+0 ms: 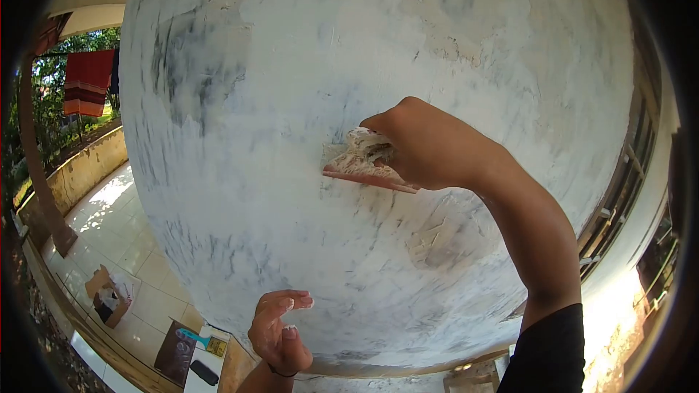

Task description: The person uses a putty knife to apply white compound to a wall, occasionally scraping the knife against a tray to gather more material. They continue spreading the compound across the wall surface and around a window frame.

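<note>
My right hand [429,149] grips a plaster-caked float [368,167], fingers wrapped round its handle. The float's reddish edge lies against the wall [291,116], which is coated with patchy white plaster. Grey, bluish and beige areas show through the coat. Lower down, my left hand [280,331] is in front of the wall with its fingers curved and the thumb apart. It holds nothing, and white plaster sticks to its fingertips. A dark band circles the left wrist.
At lower left, a paintbrush with a turquoise handle [195,338] lies near a dark object [204,372]. An open cardboard box [109,297] sits on the tiled floor [145,273]. A red cloth [89,81] hangs by a post. A slatted window frame [630,167] borders the wall at right.
</note>
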Available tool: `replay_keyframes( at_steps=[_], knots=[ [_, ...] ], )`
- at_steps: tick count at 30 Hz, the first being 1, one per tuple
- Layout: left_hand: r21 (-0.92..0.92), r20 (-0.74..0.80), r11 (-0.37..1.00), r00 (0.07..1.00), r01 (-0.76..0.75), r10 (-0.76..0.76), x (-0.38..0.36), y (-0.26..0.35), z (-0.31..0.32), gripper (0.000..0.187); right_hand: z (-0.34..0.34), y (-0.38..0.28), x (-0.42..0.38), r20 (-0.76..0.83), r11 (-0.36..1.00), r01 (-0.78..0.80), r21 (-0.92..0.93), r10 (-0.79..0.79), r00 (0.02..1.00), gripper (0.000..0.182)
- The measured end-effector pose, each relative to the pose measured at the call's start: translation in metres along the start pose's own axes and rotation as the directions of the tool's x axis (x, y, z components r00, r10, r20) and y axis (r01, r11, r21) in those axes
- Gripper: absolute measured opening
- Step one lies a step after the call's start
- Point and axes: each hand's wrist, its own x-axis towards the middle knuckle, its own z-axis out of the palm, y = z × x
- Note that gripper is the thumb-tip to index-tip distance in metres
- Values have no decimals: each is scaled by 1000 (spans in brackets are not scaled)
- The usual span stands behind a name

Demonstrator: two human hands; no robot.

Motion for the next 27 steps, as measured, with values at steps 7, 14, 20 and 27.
replay_keyframes(
  at_steps=[7, 14, 20, 27],
  knots=[
    [-107, 64, 994, 998, 33, -27, 18, -45, -27, 26, 36, 5, 12, -296, 961, 63, -268, -144, 944, 19],
    [-146, 65, 989, 998, 12, -3, 23, -61, -35, 23, 18, -7, -10, -361, 952, -32, -305, -85, 929, 17],
    [-183, 88, 982, 994, -46, 63, 33, -60, -36, 21, 12, -9, -63, -465, 996, -37, 75, 68, 882, 26],
    [-239, 78, 954, 975, -182, 206, 73, -58, -28, 23, 87, -31, -55, -650, 888, -140, -439, -206, 731, 35]
  ],
)
